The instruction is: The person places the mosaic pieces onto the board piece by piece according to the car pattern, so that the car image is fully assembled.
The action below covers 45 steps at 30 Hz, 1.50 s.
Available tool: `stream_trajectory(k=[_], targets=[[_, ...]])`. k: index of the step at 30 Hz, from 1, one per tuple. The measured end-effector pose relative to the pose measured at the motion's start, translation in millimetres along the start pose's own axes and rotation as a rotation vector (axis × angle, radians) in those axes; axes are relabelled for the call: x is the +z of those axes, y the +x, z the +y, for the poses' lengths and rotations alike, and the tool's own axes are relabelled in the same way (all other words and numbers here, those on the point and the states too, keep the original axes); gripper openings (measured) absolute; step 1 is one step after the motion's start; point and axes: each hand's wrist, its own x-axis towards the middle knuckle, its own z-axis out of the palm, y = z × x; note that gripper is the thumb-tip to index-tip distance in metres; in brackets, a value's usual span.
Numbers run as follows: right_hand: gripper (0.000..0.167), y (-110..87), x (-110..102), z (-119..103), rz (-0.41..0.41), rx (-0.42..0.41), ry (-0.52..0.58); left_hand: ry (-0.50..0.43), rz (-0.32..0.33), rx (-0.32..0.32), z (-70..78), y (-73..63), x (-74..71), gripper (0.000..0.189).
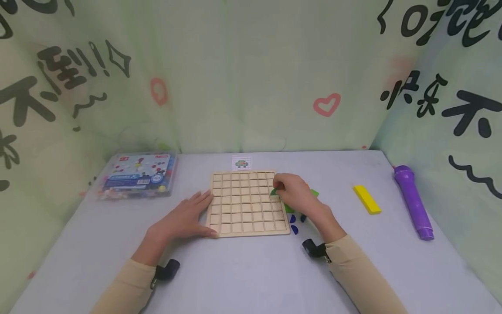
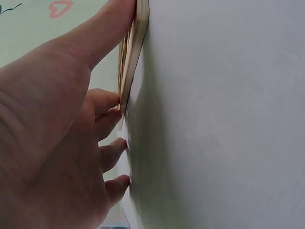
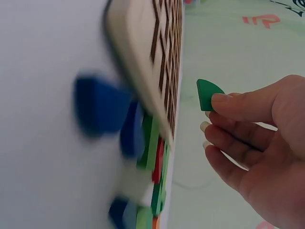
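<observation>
A wooden grid board with rows of square cells lies in the middle of the table. My left hand rests at its left side, fingers spread along the edge and the thumb at the near left corner. Between thumb and fingertips, my right hand pinches a green quarter-circle piece above the board's right side. Dark blue pieces lie off the board's right edge. Beside them a green piece is partly hidden under the right hand; the right wrist view also shows a red piece there.
A small picture card lies just behind the board. At the back left sits a clear plastic box with a printed lid. A yellow block and a purple cylinder lie to the right. Printed curtains hang around the table.
</observation>
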Motion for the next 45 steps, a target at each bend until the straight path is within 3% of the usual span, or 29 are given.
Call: stream_trajectory(k=[14, 23, 33, 45], targets=[[0.009, 40.4, 28, -40, -0.016, -0.011, 0.191, 0.01, -0.009, 0.001, -1.3, 2.8, 0.8, 0.118], [0.01, 56.2, 50, -52, -0.043, 0.01, 0.221, -0.007, -0.029, -0.026, -2.6, 3.1, 1.4, 0.118], [0.011, 62.9, 65, -57, -0.048, 0.016, 0.146, -0.026, -0.044, -0.053, 1.4, 3.6, -0.4, 0.118], [0.021, 54.6, 60, -63, -0.119, 0.015, 0.056, -0.017, -0.053, -0.06, 1.7, 3.4, -0.6, 0.119]])
